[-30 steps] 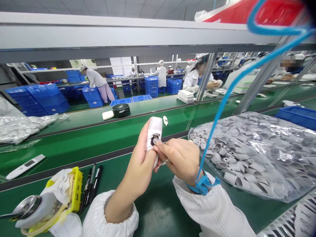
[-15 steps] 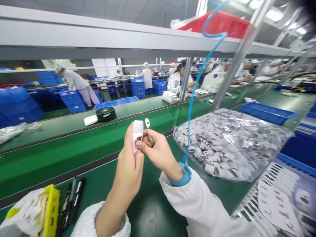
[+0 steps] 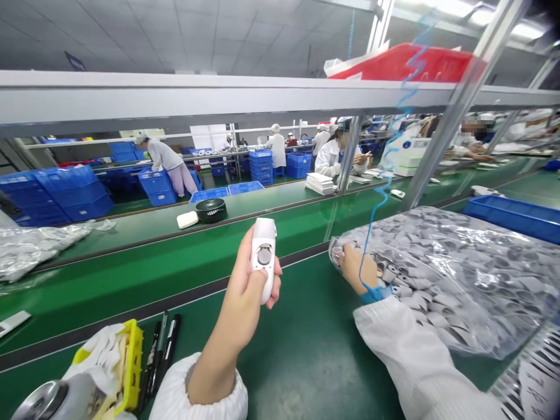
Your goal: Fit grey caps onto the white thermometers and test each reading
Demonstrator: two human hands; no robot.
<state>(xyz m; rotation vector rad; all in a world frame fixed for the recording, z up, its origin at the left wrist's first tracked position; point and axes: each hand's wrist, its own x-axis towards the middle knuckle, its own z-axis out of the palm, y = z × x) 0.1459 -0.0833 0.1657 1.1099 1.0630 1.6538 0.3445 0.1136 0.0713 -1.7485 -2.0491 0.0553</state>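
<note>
In my left hand [image 3: 249,280] is a white handheld device [image 3: 263,233], held upright above the green bench. A round silver coin cell [image 3: 264,255] shows in its uncovered recess. My left thumb presses on the body just below the cell, and the other fingers wrap behind. Off to the right, my right hand [image 3: 359,269] reaches to the near left edge of a clear plastic bag [image 3: 441,256] full of small grey-white plastic caps [image 3: 420,300]. The right fingers look curled in among the caps; their tips are partly hidden. A blue wrist strap [image 3: 377,293] circles my right wrist, its coiled cord rising.
A yellow basket [image 3: 133,367] with cloths and several black pens [image 3: 165,353] lie left. Beyond runs a green conveyor belt [image 3: 175,256]. A black round part [image 3: 211,210] sits on the far ledge. A metal post [image 3: 459,111] and shelf [image 3: 219,96] frame the view. Co-workers sit beyond.
My right hand has left the device and moved right to the bag of caps. My left hand still holds the device, now with its coin cell in plain sight. The view has shifted.
</note>
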